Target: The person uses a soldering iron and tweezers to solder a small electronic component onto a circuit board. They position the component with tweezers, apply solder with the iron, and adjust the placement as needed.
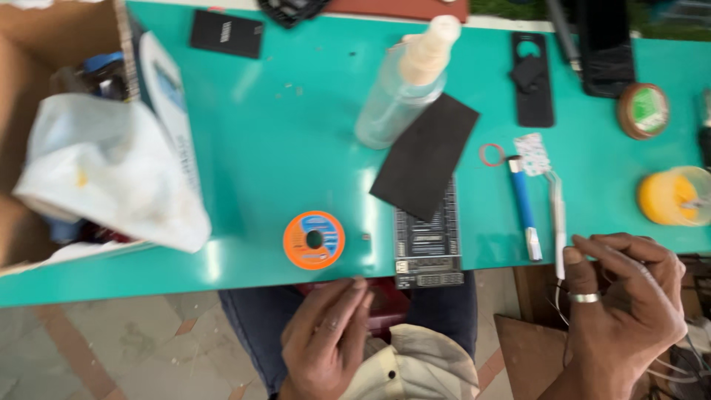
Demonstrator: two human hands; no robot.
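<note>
Down at the near edge, left hand (326, 337) hanging loose below the tabletop, fingers slack and part-curled, gripping nothing, resting over a beige cap (422, 367) in the lap. Over on the other side, right hand (629, 311) curled at the table's edge, ring on one finger, thumb and fingertips pinched around the near end of white tweezers (557, 211); thin wires (670, 367) trailing under the palm, exact hold on them hard to tell through the blur. Tweezers lying lengthwise on the green table (266, 148), tips pointing away towards a small white perforated piece (533, 153). Just beside them, a blue-handled tool (524, 207), parallel, close but apart. Moving left along the front edge: a dark ruled plate (429, 248) overhanging the rim, and an orange solder spool (314, 239) flat on the surface, near the left fingertips but not touched. Further back, a black sheet (426, 155) overlapping the plate's far end, a small red ring (491, 155), a clear bottle (404, 85) lying tilted with its pale cap pointing away. Right flank: a yellow tub (670, 196), a round brown tin (643, 111). Far side: a black phone frame (533, 81), a small black card (226, 33). Left flank: a cardboard box (29, 44) with a white plastic bag (104, 170) spilling over its side.
</note>
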